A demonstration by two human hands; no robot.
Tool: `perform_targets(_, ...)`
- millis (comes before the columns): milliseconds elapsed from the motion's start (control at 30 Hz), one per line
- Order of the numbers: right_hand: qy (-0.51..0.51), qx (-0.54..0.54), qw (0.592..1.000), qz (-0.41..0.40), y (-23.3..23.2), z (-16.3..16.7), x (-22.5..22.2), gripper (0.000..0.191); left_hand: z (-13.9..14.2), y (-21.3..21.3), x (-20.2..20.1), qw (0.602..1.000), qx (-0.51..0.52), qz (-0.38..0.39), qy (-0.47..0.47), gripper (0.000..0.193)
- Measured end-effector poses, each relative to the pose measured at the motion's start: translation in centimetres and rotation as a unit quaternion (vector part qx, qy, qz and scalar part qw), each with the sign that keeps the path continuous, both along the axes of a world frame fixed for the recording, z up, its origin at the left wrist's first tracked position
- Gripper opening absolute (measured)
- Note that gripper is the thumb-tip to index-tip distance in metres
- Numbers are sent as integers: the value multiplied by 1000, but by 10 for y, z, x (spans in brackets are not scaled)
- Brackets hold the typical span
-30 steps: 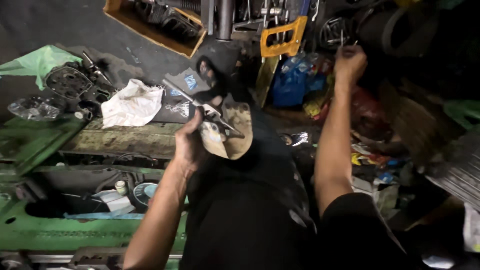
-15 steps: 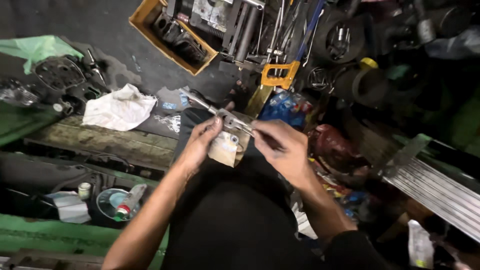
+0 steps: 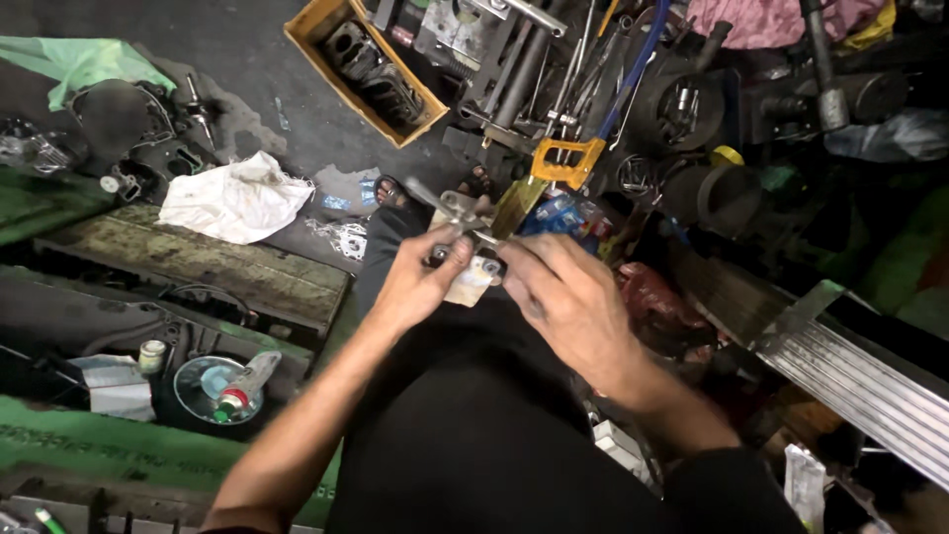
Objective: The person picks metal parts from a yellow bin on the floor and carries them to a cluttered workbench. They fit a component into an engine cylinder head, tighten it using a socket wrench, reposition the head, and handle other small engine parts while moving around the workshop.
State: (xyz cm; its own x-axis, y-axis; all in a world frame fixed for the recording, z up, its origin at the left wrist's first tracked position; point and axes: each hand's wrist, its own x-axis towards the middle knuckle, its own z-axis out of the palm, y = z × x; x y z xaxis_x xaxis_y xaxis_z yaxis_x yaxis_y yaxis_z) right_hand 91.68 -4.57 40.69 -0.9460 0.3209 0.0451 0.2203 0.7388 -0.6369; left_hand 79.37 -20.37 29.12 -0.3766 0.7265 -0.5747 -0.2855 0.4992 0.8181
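Note:
My left hand (image 3: pixel 415 282) grips a small grey metal part (image 3: pixel 458 210) with a flat beige piece (image 3: pixel 469 285) under it, held over my lap in the middle of the view. My right hand (image 3: pixel 568 302) has its fingers pinched on the same part from the right side. Whether a small tool sits in those fingers is hidden. Both hands touch the part together above my dark trousers (image 3: pixel 474 425).
A white rag (image 3: pixel 235 198) lies on the floor at left beside a worn wooden plank (image 3: pixel 198 262). An orange tray (image 3: pixel 364 69) of metal parts, a yellow-handled saw (image 3: pixel 563 163), rods and machine parts crowd the back. A ribbed metal plate (image 3: pixel 860 371) lies at right, a bowl with a bottle (image 3: pixel 222 388) at left.
My right hand came down from the far upper right and joined my left hand on the metal part. The view tilted, and my left hand stayed on the part.

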Motion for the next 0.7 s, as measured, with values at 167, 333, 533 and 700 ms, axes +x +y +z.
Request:
perform_targets(167, -22, 39, 996, 82, 2, 9, -14, 47, 2, 3, -1, 999, 13, 49, -9, 40)
perform_targets(333, 13, -105, 992, -71, 2, -8, -19, 36, 0, 4, -4, 955, 68, 168, -233, 44)
perform_targets(533, -119, -276, 946, -119, 14, -44, -9, 36, -7, 4, -6, 889, 175, 243, -345, 52)
perform_targets(700, -45, -163, 969, -181, -8, -49, 8, 29, -11, 10, -5, 906, 171, 237, -305, 55)
